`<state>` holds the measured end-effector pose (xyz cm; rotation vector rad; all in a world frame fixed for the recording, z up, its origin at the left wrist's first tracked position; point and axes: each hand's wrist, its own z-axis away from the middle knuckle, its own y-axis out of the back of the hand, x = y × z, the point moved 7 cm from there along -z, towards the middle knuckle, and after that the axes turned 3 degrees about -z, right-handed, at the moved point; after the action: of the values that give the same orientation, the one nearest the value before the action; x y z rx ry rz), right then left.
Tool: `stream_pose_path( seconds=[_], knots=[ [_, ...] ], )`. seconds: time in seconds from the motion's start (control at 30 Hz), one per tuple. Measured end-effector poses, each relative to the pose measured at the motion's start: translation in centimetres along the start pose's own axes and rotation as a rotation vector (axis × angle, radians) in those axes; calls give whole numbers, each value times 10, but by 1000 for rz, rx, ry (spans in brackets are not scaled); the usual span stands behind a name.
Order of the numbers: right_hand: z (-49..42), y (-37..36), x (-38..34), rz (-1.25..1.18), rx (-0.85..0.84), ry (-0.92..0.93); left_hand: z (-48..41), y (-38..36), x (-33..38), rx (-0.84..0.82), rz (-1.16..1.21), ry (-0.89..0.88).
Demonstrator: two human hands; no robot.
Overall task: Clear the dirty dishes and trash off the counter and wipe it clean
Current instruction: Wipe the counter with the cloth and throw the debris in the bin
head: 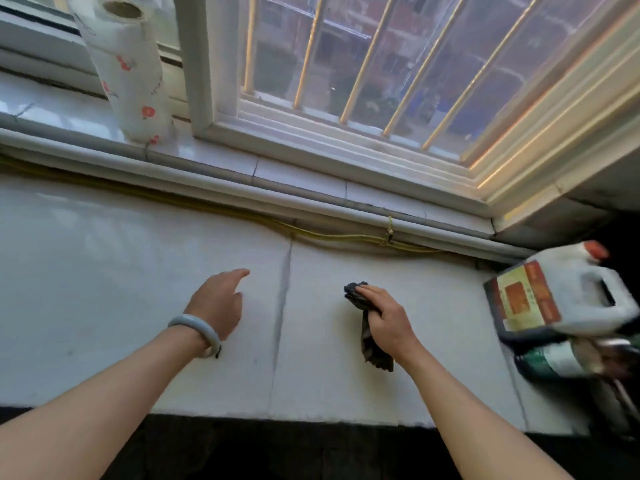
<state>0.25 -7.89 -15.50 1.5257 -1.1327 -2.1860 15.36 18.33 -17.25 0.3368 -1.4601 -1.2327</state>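
Counter (138, 271): white; no dishes or trash on this stretch, so clearing looks done and wiping is the step in hand.
Jug (571, 289): at the right end, red cap; red-and-yellow label too blurred to read.
Paper towel roll (131, 74): upright on the sill, red flower print.
Left hand (218, 303): relaxed, holding nothing, over the counter.
Right hand (384, 317): grips the rag, apart from the left.
Rag (372, 348): dark, bunched, down on the counter.

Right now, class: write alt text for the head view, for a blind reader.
The right hand holds a dark rag on the white counter; the left hand is open nearby. A paper roll stands on the windowsill.
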Motion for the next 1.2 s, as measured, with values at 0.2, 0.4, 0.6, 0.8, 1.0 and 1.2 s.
stream_pose_path(
  seconds=[0.2,0.4,0.6,0.8,1.0,1.2],
  knots=[
    [65,79,121,69,207,-417,7,-43,89,3,5,-208],
    [95,26,106,291,121,-430,26,-72,120,-62,-26,-259],
    [86,-72,10,286,-125,-155,39,-74,108,-87,-6,-198],
    [52,-38,10,18,95,-116,52,-23,63,23,94,-46],
    [6,-58,5,365,3,-209,81,39,-30,211,177,224],
    [-11,-153,-94,514,-264,95,102,70,-98,320,318,442]
  ],
)
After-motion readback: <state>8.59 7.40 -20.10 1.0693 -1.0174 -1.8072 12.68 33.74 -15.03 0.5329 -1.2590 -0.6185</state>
